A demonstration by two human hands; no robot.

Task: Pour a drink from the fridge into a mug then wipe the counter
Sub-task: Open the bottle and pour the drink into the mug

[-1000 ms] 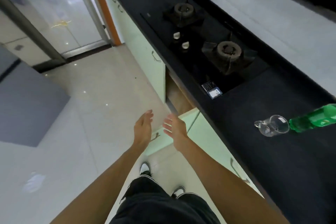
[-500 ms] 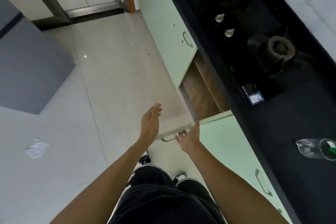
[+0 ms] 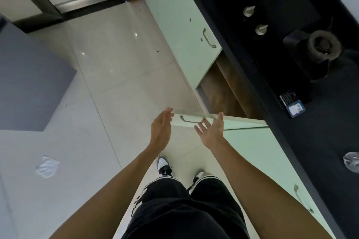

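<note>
A pale green cabinet door (image 3: 196, 119) stands swung open under the black counter (image 3: 318, 141), showing a brown wooden inside (image 3: 225, 91). My left hand (image 3: 161, 128) is open, its fingertips at the door's outer edge. My right hand (image 3: 211, 132) is open, palm up, just below the door's metal handle (image 3: 189, 120), holding nothing. A clear glass mug (image 3: 352, 163) sits on the counter at the far right edge of view, partly cut off. The green bottle is out of view.
A gas hob (image 3: 303, 44) with two knobs is set into the counter. A crumpled white cloth or tissue (image 3: 46, 167) lies on the tiled floor at the left. A grey block (image 3: 29, 87) stands at the left. Closed green cabinet doors (image 3: 184, 25) run along the counter.
The view has tilted down and left, so the green bottle has left the frame. Both hands have moved up to the open cabinet door's edge and handle.
</note>
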